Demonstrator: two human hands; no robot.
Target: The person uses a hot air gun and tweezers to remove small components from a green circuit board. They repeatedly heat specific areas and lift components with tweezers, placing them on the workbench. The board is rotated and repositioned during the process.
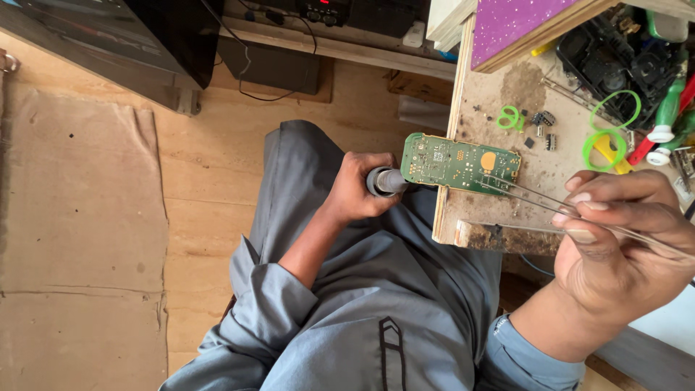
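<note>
A green circuit board (457, 162) lies at the edge of a stained wooden bench (486, 94), hanging partly over it. My left hand (356, 187) grips a grey tool handle (385, 181) whose tip points at the board's left end. My right hand (624, 239) pinches metal tweezers (523, 192); their tips rest on the board's lower right part, near an orange patch.
Green rubber rings (614, 108), small dark chips (543, 119) and a black parts tray (621, 52) lie on the bench's right side. A purple-topped board (515, 23) covers the bench's upper part. Wooden floor, cardboard (79, 217) and dark equipment (130, 43) lie left.
</note>
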